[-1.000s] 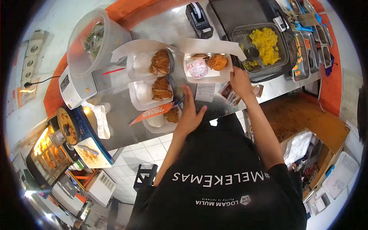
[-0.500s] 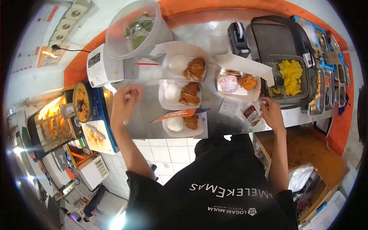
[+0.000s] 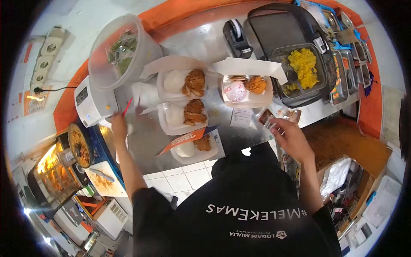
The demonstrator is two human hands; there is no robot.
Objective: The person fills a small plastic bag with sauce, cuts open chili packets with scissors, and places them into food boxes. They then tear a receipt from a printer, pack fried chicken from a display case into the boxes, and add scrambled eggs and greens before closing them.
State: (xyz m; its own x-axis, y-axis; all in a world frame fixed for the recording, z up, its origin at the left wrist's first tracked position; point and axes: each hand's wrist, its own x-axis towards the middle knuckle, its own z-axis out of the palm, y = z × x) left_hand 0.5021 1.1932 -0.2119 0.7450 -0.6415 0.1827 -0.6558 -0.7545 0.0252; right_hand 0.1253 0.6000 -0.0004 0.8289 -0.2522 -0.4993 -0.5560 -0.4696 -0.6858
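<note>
My left hand (image 3: pixel 119 125) is closed beside the white machine, with a thin red item (image 3: pixel 128 106) sticking up from its fingers. My right hand (image 3: pixel 292 138) pinches a small clear and dark sachet (image 3: pixel 266 117) at the counter's front edge; a second sachet (image 3: pixel 291 115) lies just behind it. Between my hands stand open boxes of rice and fried chicken (image 3: pixel 194 83), (image 3: pixel 195 112), the front one partly covered by an orange card (image 3: pixel 182 140). Another open box holds a wrapped white ball (image 3: pixel 234 91) and a fried piece (image 3: pixel 256 85). A paper slip (image 3: pixel 241 118) lies before it.
A tall clear tub (image 3: pixel 124 51) with bagged greens stands at the back left, near the white machine (image 3: pixel 92 100). A black tape dispenser (image 3: pixel 236 38) is at the back. To the right are a tray of yellow food (image 3: pixel 304 68) and metal pans (image 3: pixel 351 70). A knife (image 3: pixel 102 174) lies on a board.
The view has shifted, moving the counter leftward. My left hand has gone down to the left and taken the red item off the counter. My right hand has moved onto the sachet and gripped it.
</note>
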